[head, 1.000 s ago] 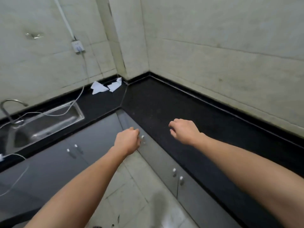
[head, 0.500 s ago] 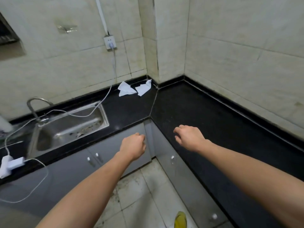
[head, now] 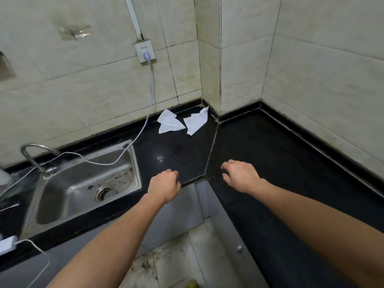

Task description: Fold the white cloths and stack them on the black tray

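Two crumpled white cloths lie on the black countertop [head: 259, 154] near the back corner: one [head: 169, 121] to the left, the other [head: 196, 121] just right of it. My left hand [head: 164, 185] hovers over the counter's front edge with its fingers curled into a fist, holding nothing. Over the counter a little to the right, my right hand [head: 242, 175] has its fingers loosely bent and is empty. Both hands are well short of the cloths. No black tray is in view.
A steel sink [head: 83, 183] with a curved tap [head: 34, 152] is set in the counter at the left. A white cable [head: 149, 96] runs from a wall socket [head: 144, 51] across the sink. A white adapter [head: 7, 244] lies at the left edge. Grey cabinets [head: 176, 213] stand below.
The view has swung left and closer to the corner, so the sink and cloths show more fully. Both hands have moved forward over the counter's edge, still empty.
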`<control>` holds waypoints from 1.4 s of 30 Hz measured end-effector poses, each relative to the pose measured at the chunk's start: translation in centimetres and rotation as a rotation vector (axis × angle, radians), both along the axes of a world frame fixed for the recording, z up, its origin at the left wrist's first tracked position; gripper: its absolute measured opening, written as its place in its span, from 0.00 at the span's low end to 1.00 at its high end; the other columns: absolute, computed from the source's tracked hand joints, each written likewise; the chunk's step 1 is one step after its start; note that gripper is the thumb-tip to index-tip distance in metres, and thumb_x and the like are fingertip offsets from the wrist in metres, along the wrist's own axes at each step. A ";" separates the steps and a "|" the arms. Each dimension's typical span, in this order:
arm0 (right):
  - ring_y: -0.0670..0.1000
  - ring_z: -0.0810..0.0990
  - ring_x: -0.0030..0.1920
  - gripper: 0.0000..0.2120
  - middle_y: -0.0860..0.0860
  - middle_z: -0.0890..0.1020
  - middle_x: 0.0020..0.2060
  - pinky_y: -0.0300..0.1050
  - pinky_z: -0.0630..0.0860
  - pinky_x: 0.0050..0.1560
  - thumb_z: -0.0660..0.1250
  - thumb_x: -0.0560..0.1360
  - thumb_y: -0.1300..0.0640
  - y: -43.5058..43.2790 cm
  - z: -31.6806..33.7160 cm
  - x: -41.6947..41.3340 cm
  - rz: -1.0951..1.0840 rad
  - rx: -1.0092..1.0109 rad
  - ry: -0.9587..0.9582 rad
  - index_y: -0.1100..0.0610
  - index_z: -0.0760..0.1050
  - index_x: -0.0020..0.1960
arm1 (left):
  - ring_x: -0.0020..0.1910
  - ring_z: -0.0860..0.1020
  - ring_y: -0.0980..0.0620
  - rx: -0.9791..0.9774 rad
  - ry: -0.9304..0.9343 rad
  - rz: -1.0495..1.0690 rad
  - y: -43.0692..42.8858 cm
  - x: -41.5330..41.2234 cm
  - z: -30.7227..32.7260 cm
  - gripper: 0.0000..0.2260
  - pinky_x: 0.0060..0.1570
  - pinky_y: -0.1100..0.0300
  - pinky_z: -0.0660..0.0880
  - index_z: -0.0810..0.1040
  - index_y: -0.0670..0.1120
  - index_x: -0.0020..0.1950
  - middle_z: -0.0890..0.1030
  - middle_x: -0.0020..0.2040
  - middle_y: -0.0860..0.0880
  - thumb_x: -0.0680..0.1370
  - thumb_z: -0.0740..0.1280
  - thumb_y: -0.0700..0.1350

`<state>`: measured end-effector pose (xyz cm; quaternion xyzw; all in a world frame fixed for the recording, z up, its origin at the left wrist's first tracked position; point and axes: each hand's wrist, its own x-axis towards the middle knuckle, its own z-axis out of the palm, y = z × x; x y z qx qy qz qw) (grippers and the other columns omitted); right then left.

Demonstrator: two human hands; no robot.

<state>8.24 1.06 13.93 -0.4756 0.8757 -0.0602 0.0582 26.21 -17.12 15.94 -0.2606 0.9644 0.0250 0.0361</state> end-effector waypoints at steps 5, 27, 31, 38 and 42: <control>0.55 0.78 0.54 0.16 0.51 0.77 0.58 0.52 0.77 0.51 0.58 0.80 0.49 -5.2 -2.3 -4.3 -0.037 0.047 -0.048 0.53 0.72 0.65 | 0.52 0.78 0.42 0.035 -0.022 -0.004 -6.2 -4.9 -2.3 0.10 0.47 0.52 0.73 0.77 0.46 0.52 0.78 0.52 0.46 0.78 0.60 0.50; 0.59 0.76 0.59 0.20 0.57 0.74 0.59 0.53 0.74 0.55 0.64 0.77 0.49 -36.1 -12.7 -20.0 -0.281 0.171 -0.292 0.57 0.70 0.66 | 0.47 0.77 0.48 0.385 -0.052 -0.013 -31.9 -20.4 -13.7 0.09 0.41 0.58 0.70 0.78 0.47 0.52 0.77 0.50 0.48 0.79 0.61 0.48; 0.58 0.72 0.61 0.28 0.56 0.71 0.62 0.55 0.74 0.52 0.66 0.76 0.44 -38.4 -15.6 -21.7 -0.357 0.150 -0.265 0.57 0.65 0.69 | 0.45 0.77 0.49 0.429 -0.054 0.041 -32.5 -19.3 -15.2 0.08 0.41 0.57 0.72 0.78 0.47 0.51 0.77 0.47 0.49 0.78 0.62 0.48; 0.59 0.78 0.46 0.09 0.57 0.79 0.45 0.46 0.71 0.41 0.60 0.78 0.56 -38.0 -17.5 -23.4 -0.541 -0.102 -0.476 0.59 0.75 0.45 | 0.47 0.78 0.49 0.435 -0.105 0.083 -33.5 -18.9 -16.1 0.10 0.43 0.56 0.74 0.78 0.47 0.54 0.78 0.50 0.49 0.78 0.62 0.48; 0.57 0.80 0.35 0.09 0.59 0.80 0.32 0.52 0.76 0.37 0.65 0.76 0.60 -34.2 -16.7 -22.2 -0.726 -0.330 -0.775 0.62 0.78 0.38 | 0.46 0.77 0.49 0.443 -0.098 0.040 -33.0 -21.1 -15.9 0.09 0.41 0.59 0.70 0.79 0.47 0.54 0.79 0.50 0.48 0.78 0.62 0.48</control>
